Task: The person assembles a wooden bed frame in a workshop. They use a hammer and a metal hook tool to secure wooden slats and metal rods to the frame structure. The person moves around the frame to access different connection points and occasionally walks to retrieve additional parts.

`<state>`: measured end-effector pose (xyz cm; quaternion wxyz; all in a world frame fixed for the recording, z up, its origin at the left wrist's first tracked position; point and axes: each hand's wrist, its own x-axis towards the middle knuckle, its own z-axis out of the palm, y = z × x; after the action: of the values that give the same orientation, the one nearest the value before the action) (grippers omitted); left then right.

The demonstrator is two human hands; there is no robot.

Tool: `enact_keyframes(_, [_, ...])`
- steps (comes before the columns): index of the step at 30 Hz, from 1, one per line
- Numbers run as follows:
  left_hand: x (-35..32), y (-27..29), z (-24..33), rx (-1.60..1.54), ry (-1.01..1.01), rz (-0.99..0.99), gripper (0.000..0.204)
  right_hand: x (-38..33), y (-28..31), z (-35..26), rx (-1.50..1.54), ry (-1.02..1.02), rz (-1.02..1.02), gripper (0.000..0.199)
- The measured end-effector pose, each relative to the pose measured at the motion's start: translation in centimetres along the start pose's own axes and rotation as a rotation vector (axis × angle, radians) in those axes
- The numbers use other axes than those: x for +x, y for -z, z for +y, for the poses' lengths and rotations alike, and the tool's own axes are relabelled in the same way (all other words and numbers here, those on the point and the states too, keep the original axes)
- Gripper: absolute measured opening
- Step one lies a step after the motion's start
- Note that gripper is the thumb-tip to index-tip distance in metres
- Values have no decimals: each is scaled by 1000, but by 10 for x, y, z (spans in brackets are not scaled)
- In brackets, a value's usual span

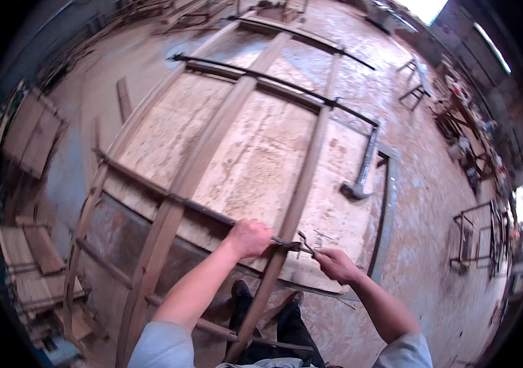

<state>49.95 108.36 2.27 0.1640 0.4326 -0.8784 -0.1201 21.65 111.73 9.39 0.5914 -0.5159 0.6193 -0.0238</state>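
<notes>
A long wooden frame [211, 138] of brown rails and crosspieces lies over a pale plywood board [255, 165]. Across its near part runs a dark metal bar clamp [203, 214]. My left hand [250, 238] is closed around that clamp's bar, just left of the frame's right rail [304, 187]. Beyond the rail's outer side, my right hand [337, 266] grips the cranked handle [308, 246] at the clamp's screw end. A hammer [367, 161] rests on the board to the right, its head toward me.
Two more bar clamps, a middle one [286, 84] and a far one [313, 42], cross the frame. A metal table edge [386, 208] borders the board at right. Wood pieces [39, 257] are stacked at lower left. A metal stand [479, 236] and a sawhorse [413, 83] stand to the right.
</notes>
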Motion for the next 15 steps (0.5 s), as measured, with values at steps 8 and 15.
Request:
enact_keyframes(8, [-2, 9, 6, 33, -3, -13, 19, -27, 7, -29, 723, -31, 229, 21])
enact_keyframes(15, [3, 19, 16, 95, 72, -124, 24, -151, -47, 76, 915, -166, 224, 27])
